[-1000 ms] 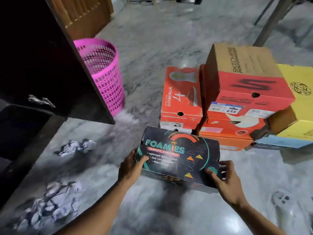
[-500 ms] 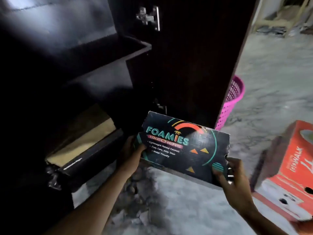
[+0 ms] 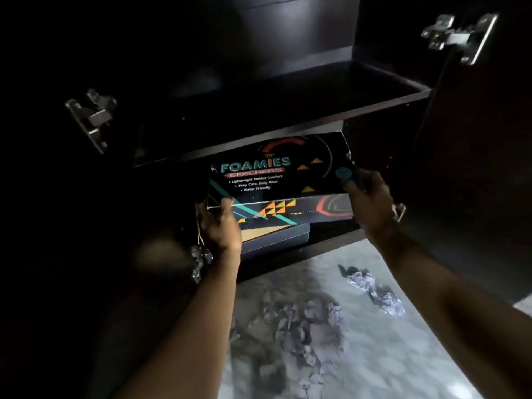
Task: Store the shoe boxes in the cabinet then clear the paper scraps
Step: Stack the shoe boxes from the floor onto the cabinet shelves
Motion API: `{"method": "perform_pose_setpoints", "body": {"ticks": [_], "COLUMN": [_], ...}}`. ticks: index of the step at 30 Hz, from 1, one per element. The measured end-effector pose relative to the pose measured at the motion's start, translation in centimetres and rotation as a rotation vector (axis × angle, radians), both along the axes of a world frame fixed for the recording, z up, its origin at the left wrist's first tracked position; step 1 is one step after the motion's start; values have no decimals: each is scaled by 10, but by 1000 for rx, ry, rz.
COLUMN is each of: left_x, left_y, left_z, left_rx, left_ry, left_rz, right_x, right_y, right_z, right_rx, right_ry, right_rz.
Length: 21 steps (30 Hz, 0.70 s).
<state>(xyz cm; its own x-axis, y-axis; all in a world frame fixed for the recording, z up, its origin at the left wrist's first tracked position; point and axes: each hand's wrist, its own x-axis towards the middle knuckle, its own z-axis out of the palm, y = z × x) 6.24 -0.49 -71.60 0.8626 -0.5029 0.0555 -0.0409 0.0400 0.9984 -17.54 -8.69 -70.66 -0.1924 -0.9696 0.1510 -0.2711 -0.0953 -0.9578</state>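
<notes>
- Black cardboard printed with teal "FOAMIES" and red "SKECHERS" lettering makes up the shoe box, which sits at the mouth of the dark cabinet, directly under the cabinet's middle shelf and half inside the lower compartment.
- The left hand grips the near left corner of the shoe box, its thumb curled over the lid's edge and its fingers wrapped beneath, where they are out of sight.
- The right hand holds the right end of the shoe box, thumb pressed on the lid near a teal round mark; its other fingers fold behind the end of the box.
- Below the shoe box, on the floor of the same compartment, lies another box with a tan lid, its dark side facing outward; whether the two boxes touch cannot be told.
- Metal hinges show on both open cabinet doors: one to the upper left of the shoe box and one to the upper right.
- Crumpled paper scraps lie on the grey marble floor in front of the cabinet, below the shoe box, with a separate wad further right.
</notes>
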Motion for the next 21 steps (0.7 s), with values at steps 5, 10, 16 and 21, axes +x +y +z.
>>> {"method": "perform_pose_setpoints", "body": {"ticks": [5, 10, 16, 21], "left_x": [33, 54, 53, 27], "left_y": [-9, -11, -14, 9], "left_z": [-8, -25, -25, -41], "left_rx": [-137, -13, 55, 69], "left_ry": [86, 55, 93, 47], "left_rz": [119, 121, 133, 177], "right_x": [67, 97, 91, 47], "right_y": [-39, -57, -63, -33], "right_z": [3, -16, -25, -27], "right_rx": [58, 79, 111, 90], "right_ry": [13, -9, -46, -60], "right_rz": [183, 266, 309, 232]}}
